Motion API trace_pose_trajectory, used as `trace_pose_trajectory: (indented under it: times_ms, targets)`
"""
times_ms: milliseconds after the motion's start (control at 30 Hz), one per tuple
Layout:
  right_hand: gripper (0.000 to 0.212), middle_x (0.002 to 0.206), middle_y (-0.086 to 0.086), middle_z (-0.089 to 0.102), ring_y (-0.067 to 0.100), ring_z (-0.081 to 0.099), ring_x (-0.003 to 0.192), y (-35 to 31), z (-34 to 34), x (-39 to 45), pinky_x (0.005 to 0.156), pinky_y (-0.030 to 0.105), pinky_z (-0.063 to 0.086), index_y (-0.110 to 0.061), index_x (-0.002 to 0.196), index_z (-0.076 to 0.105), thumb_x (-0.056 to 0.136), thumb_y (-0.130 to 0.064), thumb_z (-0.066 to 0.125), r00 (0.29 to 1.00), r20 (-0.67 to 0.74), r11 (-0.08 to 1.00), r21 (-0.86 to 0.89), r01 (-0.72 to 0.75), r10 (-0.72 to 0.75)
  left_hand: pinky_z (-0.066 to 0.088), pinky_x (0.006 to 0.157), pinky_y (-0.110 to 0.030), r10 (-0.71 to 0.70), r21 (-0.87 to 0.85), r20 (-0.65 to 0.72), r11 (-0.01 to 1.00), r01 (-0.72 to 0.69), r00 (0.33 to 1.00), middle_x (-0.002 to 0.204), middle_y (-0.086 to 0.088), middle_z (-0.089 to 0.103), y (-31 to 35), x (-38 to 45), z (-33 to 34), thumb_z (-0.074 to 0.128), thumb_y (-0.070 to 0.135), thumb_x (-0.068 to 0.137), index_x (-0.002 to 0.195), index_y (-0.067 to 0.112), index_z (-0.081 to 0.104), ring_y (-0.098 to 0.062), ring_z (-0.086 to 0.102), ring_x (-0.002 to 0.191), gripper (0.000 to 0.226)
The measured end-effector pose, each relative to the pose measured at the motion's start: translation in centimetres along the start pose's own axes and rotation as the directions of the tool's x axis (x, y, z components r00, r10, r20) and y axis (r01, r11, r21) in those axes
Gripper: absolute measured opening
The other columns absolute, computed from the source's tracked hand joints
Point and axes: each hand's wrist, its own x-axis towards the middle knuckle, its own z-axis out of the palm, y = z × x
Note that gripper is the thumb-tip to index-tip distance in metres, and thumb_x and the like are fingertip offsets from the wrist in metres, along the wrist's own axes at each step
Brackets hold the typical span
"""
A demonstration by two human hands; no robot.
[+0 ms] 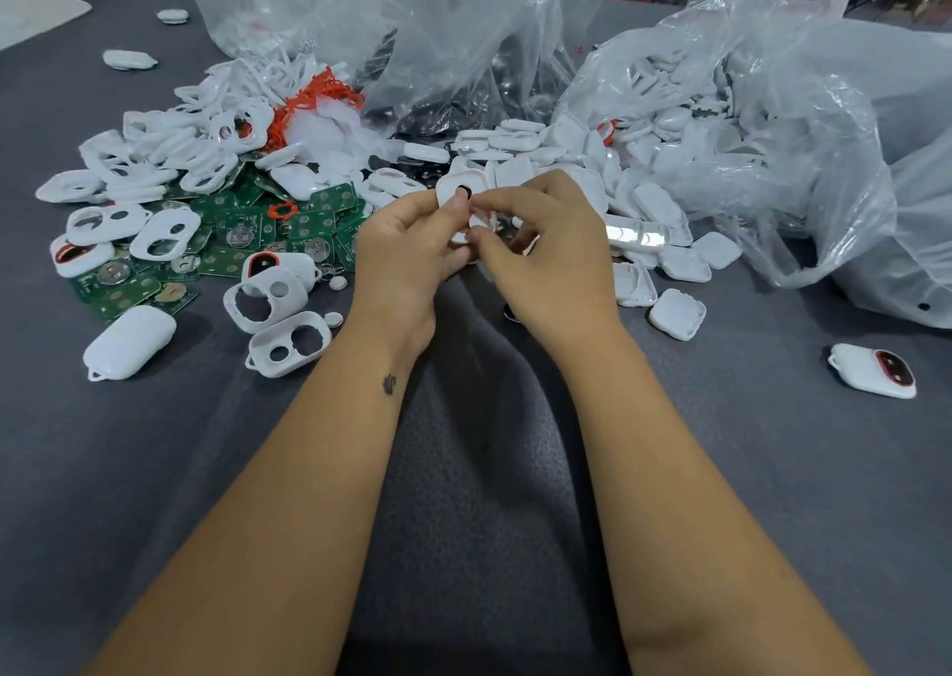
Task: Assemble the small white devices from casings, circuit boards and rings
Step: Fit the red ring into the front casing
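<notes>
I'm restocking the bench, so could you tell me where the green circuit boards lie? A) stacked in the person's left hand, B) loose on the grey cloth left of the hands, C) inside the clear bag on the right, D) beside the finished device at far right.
B: the green circuit boards lie spread loose on the grey cloth, left of the left hand, among white casings.

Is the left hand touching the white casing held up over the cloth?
Touching. The head view shows the left hand gripping the white casing, its thumb pressed on the casing's face beside the dark hole.

It was a small assembly workshop: a grey cloth table (154, 469) held heaps of white casings (170, 160), green boards (242, 232) and plastic bags (747, 108).
</notes>
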Motion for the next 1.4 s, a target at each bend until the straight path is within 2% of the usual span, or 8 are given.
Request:
trace_pose_trajectory:
  times_ms: [233, 333, 533, 633, 700, 900, 1200, 1400]
  targets:
    - [0.014, 0.09, -0.007, 0.056, 0.007, 0.054, 0.076, 0.3, 0.0, 0.1, 0.074, 0.039, 0.051, -0.028, 0.095, 0.075, 0.084, -0.021, 0.069, 1.0, 0.013, 1.0, -0.029, 0.001, 0.0, 0.055, 0.063, -0.019, 0.007, 0.064, -0.06, 0.998, -0.003, 0.998, 0.067, 0.005, 0.069, -0.1, 0.2, 0.3, 0.063, 0.01, 0.093, 0.085, 0.008, 0.067, -0.005, 0.066, 0.064, 0.01]
    - [0.016, 0.093, -0.005, 0.058, 0.008, 0.056, 0.083, 0.3, 0.0, 0.1, 0.075, 0.041, 0.052, -0.03, 0.094, 0.074, 0.085, -0.018, 0.067, 1.0, 0.003, 0.999, -0.038, -0.01, 0.01, 0.059, 0.074, -0.026, 0.007, 0.076, -0.055, 0.997, -0.002, 0.998, 0.071, 0.0, 0.07, -0.3, 0.2, 0.4, 0.062, 0.01, 0.094, 0.088, 0.007, 0.067, -0.011, 0.07, 0.071, 0.008]
    - [0.012, 0.093, -0.005, 0.057, 0.004, 0.054, 0.083, 0.3, 0.0, 0.0, 0.072, 0.036, 0.051, -0.027, 0.094, 0.074, 0.087, -0.02, 0.067, 0.999, 0.0, 0.998, -0.059, 0.037, -0.037, 0.06, 0.081, -0.033, -0.054, 0.02, -0.048, 0.998, 0.055, 0.997, 0.088, -0.014, 0.07, -0.2, 0.5, 0.3, 0.059, 0.009, 0.096, 0.09, 0.003, 0.065, -0.022, 0.071, 0.085, 0.011]
    - [0.009, 0.094, -0.005, 0.053, -0.004, 0.051, 0.081, 0.0, 0.1, 0.1, 0.07, 0.014, 0.043, -0.019, 0.086, 0.071, 0.084, -0.011, 0.069, 1.0, -0.022, 0.998, 0.065, 0.014, -0.012, 0.059, 0.084, -0.037, -0.056, -0.001, -0.032, 0.998, 0.056, 0.998, 0.091, -0.017, 0.07, -0.1, 0.5, 0.3, 0.057, 0.008, 0.097, 0.087, 0.003, 0.064, -0.03, 0.071, 0.094, 0.013]
    - [0.011, 0.094, -0.003, 0.057, -0.003, 0.053, 0.079, -0.3, 0.1, 0.2, 0.07, 0.008, 0.04, -0.017, 0.084, 0.065, 0.085, -0.006, 0.067, 0.997, -0.036, 0.978, 0.201, -0.057, 0.066, 0.059, 0.082, -0.036, -0.045, 0.006, -0.027, 0.999, 0.045, 0.999, 0.09, -0.016, 0.07, -0.2, 0.5, 0.3, 0.057, 0.008, 0.097, 0.09, 0.002, 0.065, -0.03, 0.071, 0.094, 0.013]
    - [0.014, 0.079, 0.004, 0.064, 0.013, 0.057, 0.071, -0.6, -0.7, 0.6, 0.072, 0.026, 0.051, -0.014, 0.087, 0.064, 0.089, 0.0, 0.061, 0.96, -0.016, 0.814, 0.533, -0.23, 0.281, 0.057, 0.066, -0.023, -0.02, 0.109, -0.031, 0.994, 0.023, 0.999, 0.074, -0.002, 0.068, -0.4, 0.5, 0.4, 0.057, 0.01, 0.097, 0.094, 0.006, 0.066, -0.01, 0.068, 0.075, 0.01]
    - [0.024, 0.071, 0.001, 0.062, 0.008, 0.053, 0.062, -0.7, -1.0, 0.6, 0.066, 0.019, 0.047, -0.018, 0.088, 0.073, 0.085, 0.003, 0.062, 0.951, 0.071, 0.767, 0.575, -0.285, 0.3, 0.057, 0.068, -0.022, -0.012, 0.133, 0.037, 0.991, 0.007, 0.999, 0.073, 0.001, 0.069, -0.3, 0.3, 0.3, 0.057, 0.011, 0.097, 0.099, 0.009, 0.068, -0.01, 0.07, 0.079, 0.011]
    - [0.014, 0.073, 0.0, 0.065, 0.006, 0.056, 0.063, -0.5, -1.1, 0.7, 0.066, 0.019, 0.047, -0.009, 0.092, 0.071, 0.088, 0.001, 0.062, 0.946, 0.073, 0.772, 0.56, -0.3, 0.315, 0.055, 0.064, -0.021, -0.002, 0.145, 0.078, 0.989, -0.009, 0.997, 0.073, 0.004, 0.071, -0.2, 0.1, 0.3, 0.059, 0.011, 0.095, 0.099, 0.011, 0.069, -0.008, 0.07, 0.077, 0.01]
